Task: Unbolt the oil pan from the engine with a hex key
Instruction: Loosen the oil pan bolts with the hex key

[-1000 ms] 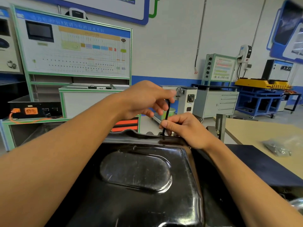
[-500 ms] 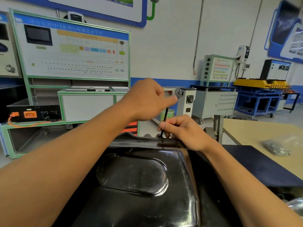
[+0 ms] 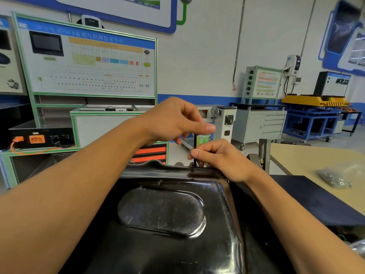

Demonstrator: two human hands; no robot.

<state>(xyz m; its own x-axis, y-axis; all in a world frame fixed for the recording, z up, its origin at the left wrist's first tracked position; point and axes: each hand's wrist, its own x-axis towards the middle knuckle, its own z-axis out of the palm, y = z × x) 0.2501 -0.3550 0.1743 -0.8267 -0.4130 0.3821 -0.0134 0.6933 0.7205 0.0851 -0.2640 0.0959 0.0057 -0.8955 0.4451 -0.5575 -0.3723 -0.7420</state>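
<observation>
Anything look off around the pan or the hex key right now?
Nothing stands out. The hex key stands upright on the far flange of the oil pan, left hand holding its top, right hand pinching the shaft.

A white wall (image 3: pixel 207 56) with a blue band backs a green-framed display board (image 3: pixel 87 64), a grey drawer cabinet (image 3: pixel 264 125) on castors and a blue trolley (image 3: pixel 316 120); a tan table (image 3: pixel 316 155) stands right.

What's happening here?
A person is working a hex key that stands upright on the far flange of the black oil pan. The left hand grips the key's top end; the right hand pinches its shaft just above the flange. The pan is not yet off. A bag of small parts lies on the table to the right.
</observation>
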